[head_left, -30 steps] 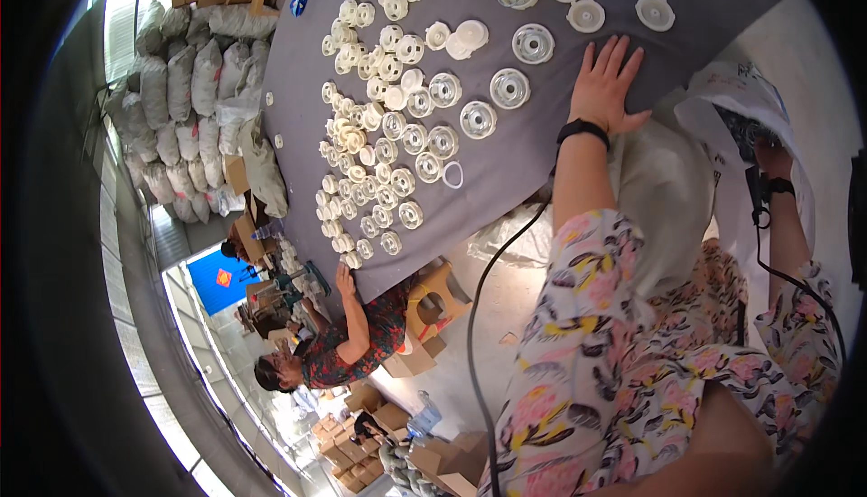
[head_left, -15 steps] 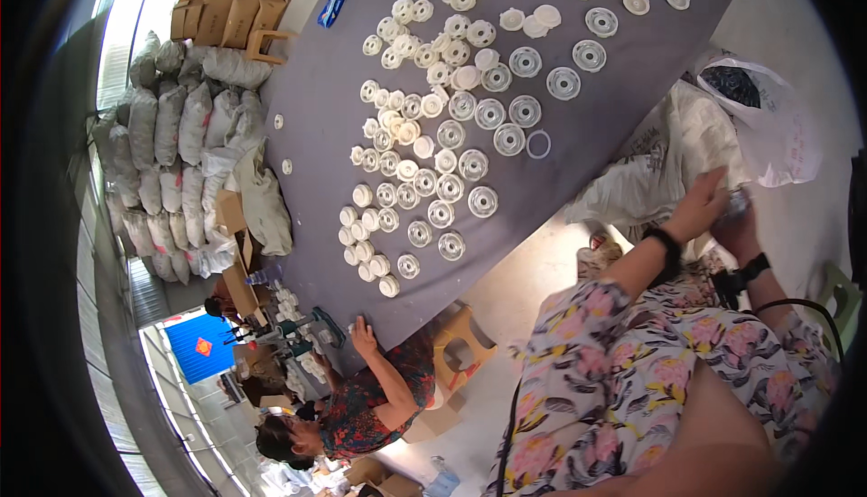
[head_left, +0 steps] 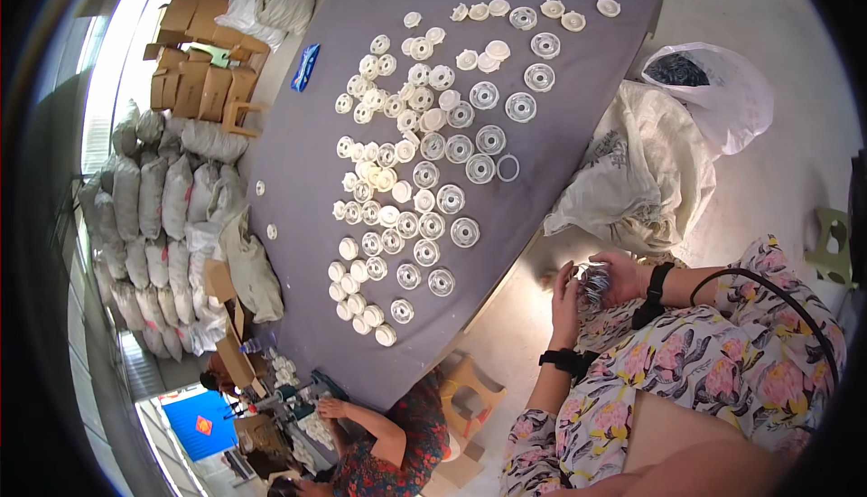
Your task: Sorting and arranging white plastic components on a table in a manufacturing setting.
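Observation:
In front of my lap, off the table's near edge, my two hands are together around a bundle of shiny clear pieces [head_left: 592, 286]. They look like clear plastic discs, though blur and fingers hide their exact shape. My right hand [head_left: 625, 278] wraps round them from the right. My left hand [head_left: 564, 302] is curled against their left side, fingers partly hidden. On the grey-covered table [head_left: 524, 244] lie many clear round discs [head_left: 465, 232], white lobed caps [head_left: 420, 48] and, at the lower left of the spread, white round caps [head_left: 349, 248]. A thin clear ring [head_left: 508, 168] lies near the table edge.
A pale woven sack [head_left: 646, 163] and a white plastic bag [head_left: 722, 95] stand on the floor right of the table. Another person [head_left: 397, 443] works at a small green machine [head_left: 327, 385] at the table's lower end. Stacked sacks [head_left: 163, 199] and cartons [head_left: 203, 86] stand at left.
Both hands have come left and down from beside the woven sack to my lap, carrying the shiny pieces. My view has shifted. The other person's hand has moved from the table to the machine.

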The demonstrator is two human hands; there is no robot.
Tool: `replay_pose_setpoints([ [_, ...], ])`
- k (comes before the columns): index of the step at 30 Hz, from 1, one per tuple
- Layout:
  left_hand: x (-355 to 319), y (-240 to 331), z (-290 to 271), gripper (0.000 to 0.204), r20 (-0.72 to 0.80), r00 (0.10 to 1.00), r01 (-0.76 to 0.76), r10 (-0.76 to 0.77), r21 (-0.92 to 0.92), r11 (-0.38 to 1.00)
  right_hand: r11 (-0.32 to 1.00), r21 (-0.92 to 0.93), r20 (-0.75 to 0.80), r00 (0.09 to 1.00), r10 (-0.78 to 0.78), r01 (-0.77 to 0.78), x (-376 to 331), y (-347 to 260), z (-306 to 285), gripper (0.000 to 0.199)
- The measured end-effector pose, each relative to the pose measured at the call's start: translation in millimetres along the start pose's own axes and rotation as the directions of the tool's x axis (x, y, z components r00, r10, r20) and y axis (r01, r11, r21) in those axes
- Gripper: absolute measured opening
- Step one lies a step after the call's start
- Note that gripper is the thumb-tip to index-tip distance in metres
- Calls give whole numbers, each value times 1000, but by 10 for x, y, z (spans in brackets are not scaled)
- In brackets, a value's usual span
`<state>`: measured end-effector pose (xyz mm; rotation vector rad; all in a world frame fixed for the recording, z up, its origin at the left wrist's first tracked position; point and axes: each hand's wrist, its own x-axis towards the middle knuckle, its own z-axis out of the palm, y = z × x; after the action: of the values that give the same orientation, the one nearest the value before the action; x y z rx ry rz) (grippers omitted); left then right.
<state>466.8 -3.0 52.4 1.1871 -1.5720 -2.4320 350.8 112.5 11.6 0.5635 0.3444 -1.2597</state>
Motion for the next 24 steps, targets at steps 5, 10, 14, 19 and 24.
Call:
replay_pose_setpoints([
  [5, 56, 227, -698, 39, 42, 993, 116, -113, -84, 990, 966, -240, -104, 992, 71, -95, 550, 14, 409, 43],
  [10, 259, 447, -1624, 35, 33, 998, 57, -60, 77, 995, 772, -636, -75, 995, -65, 2, 1184, 221, 1019, 40],
  [14, 315, 775, -2388, 29, -1, 993, 119, -120, 94, 988, 709, -704, -104, 993, -57, -33, 1775, 372, 1669, 41],
  [19, 512, 1259, -2445, 31, 110, 993, -87, 50, 360, 929, 834, -530, -72, 973, -220, 150, 1934, 434, 1676, 34],
  [24, 918, 1672, -2444, 34, 101, 994, -83, 47, 379, 922, 861, -415, -98, 926, -365, 296, 1801, 96, 1961, 33],
])
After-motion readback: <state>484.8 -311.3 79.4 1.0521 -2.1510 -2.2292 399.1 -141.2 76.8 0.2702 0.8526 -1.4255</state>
